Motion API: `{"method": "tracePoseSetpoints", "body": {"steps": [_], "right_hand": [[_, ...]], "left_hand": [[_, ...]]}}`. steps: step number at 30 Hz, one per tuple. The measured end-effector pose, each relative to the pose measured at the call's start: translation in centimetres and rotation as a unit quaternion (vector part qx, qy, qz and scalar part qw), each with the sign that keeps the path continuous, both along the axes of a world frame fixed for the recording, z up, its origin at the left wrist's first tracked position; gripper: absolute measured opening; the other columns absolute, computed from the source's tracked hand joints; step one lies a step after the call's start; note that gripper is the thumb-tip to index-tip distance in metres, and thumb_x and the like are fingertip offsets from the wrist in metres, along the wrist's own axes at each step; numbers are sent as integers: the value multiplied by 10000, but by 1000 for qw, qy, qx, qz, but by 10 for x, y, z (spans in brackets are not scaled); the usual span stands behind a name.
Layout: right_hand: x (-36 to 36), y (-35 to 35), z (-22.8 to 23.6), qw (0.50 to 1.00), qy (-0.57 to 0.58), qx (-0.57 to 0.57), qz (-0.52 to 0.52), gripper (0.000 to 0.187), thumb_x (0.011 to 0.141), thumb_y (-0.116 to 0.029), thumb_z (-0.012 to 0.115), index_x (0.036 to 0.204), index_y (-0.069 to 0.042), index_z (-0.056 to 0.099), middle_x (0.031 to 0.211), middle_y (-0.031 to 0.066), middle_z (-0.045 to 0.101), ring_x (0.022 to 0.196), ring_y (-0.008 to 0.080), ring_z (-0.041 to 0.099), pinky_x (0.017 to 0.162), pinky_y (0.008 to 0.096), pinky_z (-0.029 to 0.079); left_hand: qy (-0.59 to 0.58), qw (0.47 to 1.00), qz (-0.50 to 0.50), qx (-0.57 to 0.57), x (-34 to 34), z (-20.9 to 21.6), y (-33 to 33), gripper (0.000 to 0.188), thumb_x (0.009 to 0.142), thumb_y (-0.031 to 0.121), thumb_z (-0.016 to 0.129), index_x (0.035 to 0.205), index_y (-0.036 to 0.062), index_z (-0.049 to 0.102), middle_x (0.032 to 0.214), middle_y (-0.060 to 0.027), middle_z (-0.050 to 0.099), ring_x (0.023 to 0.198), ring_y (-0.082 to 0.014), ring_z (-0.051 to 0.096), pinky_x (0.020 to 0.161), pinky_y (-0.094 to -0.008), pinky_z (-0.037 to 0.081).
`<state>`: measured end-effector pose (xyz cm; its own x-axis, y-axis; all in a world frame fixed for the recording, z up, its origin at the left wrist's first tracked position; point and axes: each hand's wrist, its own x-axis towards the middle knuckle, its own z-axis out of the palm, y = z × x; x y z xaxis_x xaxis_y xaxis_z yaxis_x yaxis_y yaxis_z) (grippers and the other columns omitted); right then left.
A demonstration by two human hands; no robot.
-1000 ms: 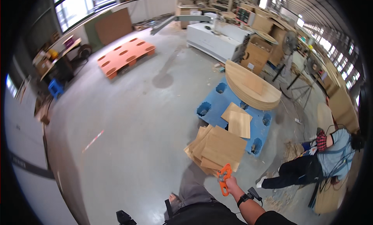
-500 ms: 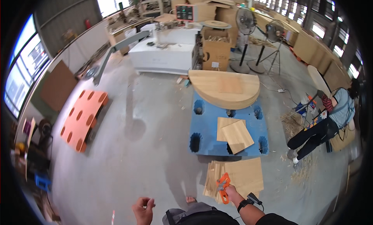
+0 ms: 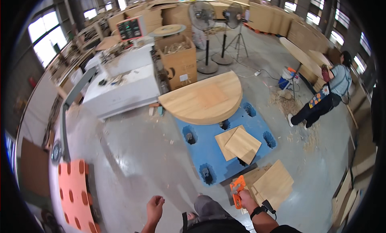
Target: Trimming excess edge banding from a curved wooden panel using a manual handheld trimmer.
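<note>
"Pallet (image 3: 209, 153) holes could catch our toes if we don't look down."

"Loose boards (image 3: 275, 182) beside it could slide if we step on them. Our right hand (image 3: 247, 199) grips the orange tool (image 3: 236, 192) near them; a weak hold could drop it. Our left hand (image 3: 155, 207) curls; we can't tell if its fingertips touch."

"How many do we count?"

"Two pallets, one half-round stack (image 3: 197, 108), two square boards (image 3: 242, 144) on the blue pallet, one tool."

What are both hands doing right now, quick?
Left hand: loosely curled, nothing visible in it; can't tell if it's fully closed.
Right hand: closed, holding an orange tool.
</note>
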<state>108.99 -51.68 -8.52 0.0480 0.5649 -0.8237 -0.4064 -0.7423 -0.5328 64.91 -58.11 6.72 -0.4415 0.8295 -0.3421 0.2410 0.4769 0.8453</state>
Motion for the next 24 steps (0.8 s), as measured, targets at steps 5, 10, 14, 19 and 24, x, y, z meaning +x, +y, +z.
{"method": "tracePoseSetpoints", "body": {"steps": [5,10,14,19,24], "right_hand": [[-63,75,-28,995,8,36,-94,367,895,58,410,1182,-56,608,1035,84,656,886,237,659,770,401,546],[-127,176,-71,958,140,117,-220,385,869,43,453,1230,-11,577,1105,135,642,898,245,654,794,398,541],[-161,300,-46,978,-30,204,-41,300,829,50,449,1083,61,608,982,124,651,827,221,658,709,374,539],[-193,473,-49,970,18,119,-213,296,808,81,422,1015,48,631,906,112,653,776,197,647,666,338,527],[-233,632,-118,956,-46,113,-268,382,839,85,372,1135,7,602,1007,109,646,828,195,636,726,344,526]], "left_hand": [[83,984,-159,2,-49,-23,211,225,894,167,654,1023,-16,667,888,-152,719,826,-211,693,765,-321,527],[111,950,-293,-6,-76,-63,386,270,863,224,685,1054,33,678,950,-157,715,885,-299,693,794,-367,533],[194,884,-425,6,-94,-76,539,301,844,267,691,1052,51,663,982,-174,705,927,-347,678,817,-405,531],[266,799,-539,-4,-90,-130,757,321,852,285,676,1077,59,646,996,-173,700,933,-345,676,819,-422,528],[290,756,-586,-16,-64,-260,966,414,861,305,676,1186,59,607,1122,-203,666,1064,-358,633,912,-416,496]]}}
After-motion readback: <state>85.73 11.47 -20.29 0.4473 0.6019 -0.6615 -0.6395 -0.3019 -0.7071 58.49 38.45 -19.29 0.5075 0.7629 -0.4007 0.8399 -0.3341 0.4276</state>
